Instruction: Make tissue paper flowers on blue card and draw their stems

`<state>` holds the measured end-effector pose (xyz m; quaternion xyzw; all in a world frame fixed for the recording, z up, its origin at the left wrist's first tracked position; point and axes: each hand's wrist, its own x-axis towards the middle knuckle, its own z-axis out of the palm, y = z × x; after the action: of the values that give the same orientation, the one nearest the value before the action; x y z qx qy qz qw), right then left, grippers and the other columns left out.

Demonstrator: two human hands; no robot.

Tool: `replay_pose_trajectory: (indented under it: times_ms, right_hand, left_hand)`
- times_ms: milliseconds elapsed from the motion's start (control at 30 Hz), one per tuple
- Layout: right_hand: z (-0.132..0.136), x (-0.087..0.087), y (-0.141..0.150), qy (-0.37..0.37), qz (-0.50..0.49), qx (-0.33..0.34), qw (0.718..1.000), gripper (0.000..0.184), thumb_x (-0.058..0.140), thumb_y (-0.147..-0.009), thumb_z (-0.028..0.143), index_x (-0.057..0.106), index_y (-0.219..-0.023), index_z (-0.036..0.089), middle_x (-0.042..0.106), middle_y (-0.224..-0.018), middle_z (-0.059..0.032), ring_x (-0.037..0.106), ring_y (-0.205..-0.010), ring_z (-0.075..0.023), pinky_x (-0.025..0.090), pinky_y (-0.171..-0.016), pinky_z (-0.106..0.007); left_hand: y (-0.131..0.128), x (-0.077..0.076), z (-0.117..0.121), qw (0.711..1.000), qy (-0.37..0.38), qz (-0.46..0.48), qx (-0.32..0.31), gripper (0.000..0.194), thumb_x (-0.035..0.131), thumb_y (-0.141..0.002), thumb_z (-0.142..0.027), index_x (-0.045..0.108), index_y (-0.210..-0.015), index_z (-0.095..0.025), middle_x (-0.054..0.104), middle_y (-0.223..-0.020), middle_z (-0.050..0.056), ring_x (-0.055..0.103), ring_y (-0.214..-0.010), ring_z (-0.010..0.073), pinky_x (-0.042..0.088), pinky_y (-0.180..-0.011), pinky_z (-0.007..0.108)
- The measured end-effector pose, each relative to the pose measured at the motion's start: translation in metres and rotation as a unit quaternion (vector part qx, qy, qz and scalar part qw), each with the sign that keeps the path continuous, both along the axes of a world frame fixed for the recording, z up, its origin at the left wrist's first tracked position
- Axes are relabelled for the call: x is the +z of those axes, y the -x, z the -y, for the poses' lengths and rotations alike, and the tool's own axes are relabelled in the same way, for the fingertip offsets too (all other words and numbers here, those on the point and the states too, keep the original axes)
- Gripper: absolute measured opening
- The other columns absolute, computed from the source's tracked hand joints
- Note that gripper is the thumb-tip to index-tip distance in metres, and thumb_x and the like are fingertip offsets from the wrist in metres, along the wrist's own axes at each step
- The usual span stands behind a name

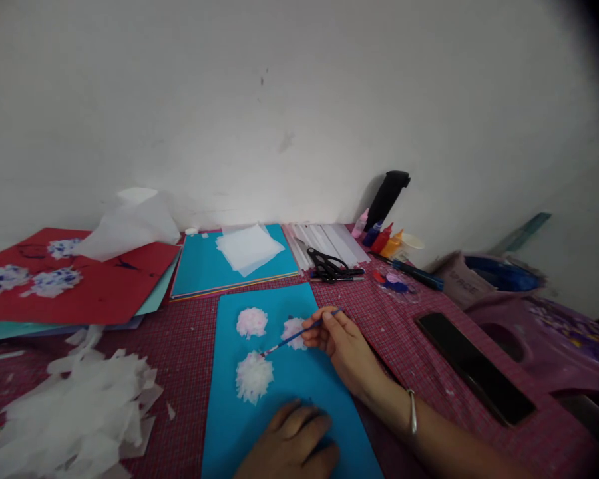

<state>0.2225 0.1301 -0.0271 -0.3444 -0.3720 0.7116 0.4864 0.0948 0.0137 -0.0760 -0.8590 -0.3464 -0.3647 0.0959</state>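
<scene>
A pale wall [204,100] rises behind a table spread with a dark red checked cloth [184,372]. A bright blue sheet [224,419] lies at the center, before the person, bearing three round, ruffled paper flowers. To its left are a red sheet [104,293] with blue-flecked white flowers [52,282] and, nearer, a loose heap of white paper [80,412].

The left hand [290,442] rests palm down over the lower part of the blue sheet, half open, fingers loosely bent; its palm is hidden. The right hand [333,336], a silver bangle at its wrist, pinches a slim blue brush [287,340] between thumb and fingers, the other fingers curled. A black phone [474,366] lies to the right of that arm.

Of the three flowers, the upper-left one [252,322] is washed in pale pink, its edges frilled. The upper-right one [290,326], also pinkish, is partly covered by the brush and fingers. The nearest one [254,379] is mostly white, its layered petals ragged; at its upper right edge the brush tip meets a small reddish spot.
</scene>
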Motion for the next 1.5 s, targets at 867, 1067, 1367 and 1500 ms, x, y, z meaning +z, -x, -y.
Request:
replay_pose_trajectory:
  times_ms: [867,1067,1367,1500]
  right_hand:
    - [-0.003,0.008,-0.004,0.032,-0.052,-0.018,0.998,0.026,0.072,-0.076,0.042,0.063,-0.082,0.019,0.071,-0.079,-0.0036,0.066,-0.066,-0.0145,0.053,-0.065,-0.029]
    - [-0.004,0.011,-0.01,0.005,-0.012,-0.02,1.0,0.026,0.069,-0.077,0.044,0.062,-0.083,0.019,0.068,-0.072,-0.0016,0.062,-0.057,-0.0135,0.048,-0.054,-0.026]
    - [-0.002,0.003,-0.005,-0.016,0.012,-0.015,1.0,0.026,0.065,-0.08,0.046,0.061,-0.084,0.02,0.069,-0.074,-0.0016,0.064,-0.06,-0.0138,0.049,-0.058,-0.027]
    - [-0.003,0.006,-0.004,-0.001,-0.008,-0.008,1.0,0.028,0.067,-0.079,0.046,0.061,-0.083,0.02,0.07,-0.075,-0.0018,0.064,-0.061,-0.0137,0.05,-0.059,-0.027]
  left_hand:
    - [0.005,-0.004,0.002,1.0,0.012,-0.021,-0.002,0.017,0.047,-0.096,-0.031,0.064,-0.098,-0.028,0.064,-0.109,-0.004,0.053,-0.107,0.0137,0.04,-0.098,0.03]
    - [0.009,0.011,0.001,0.998,0.035,-0.054,-0.012,0.026,0.039,-0.099,-0.029,0.065,-0.098,-0.028,0.067,-0.108,-0.004,0.056,-0.107,0.0132,0.043,-0.097,0.03]
    - [0.01,0.015,0.002,0.996,0.043,-0.073,-0.016,0.026,0.038,-0.099,-0.029,0.064,-0.101,-0.028,0.067,-0.109,-0.005,0.057,-0.107,0.0136,0.045,-0.095,0.03]
    - [0.012,0.015,0.002,0.995,0.042,-0.085,-0.023,0.026,0.039,-0.099,-0.03,0.064,-0.103,-0.028,0.067,-0.112,-0.004,0.056,-0.108,0.014,0.046,-0.094,0.03]
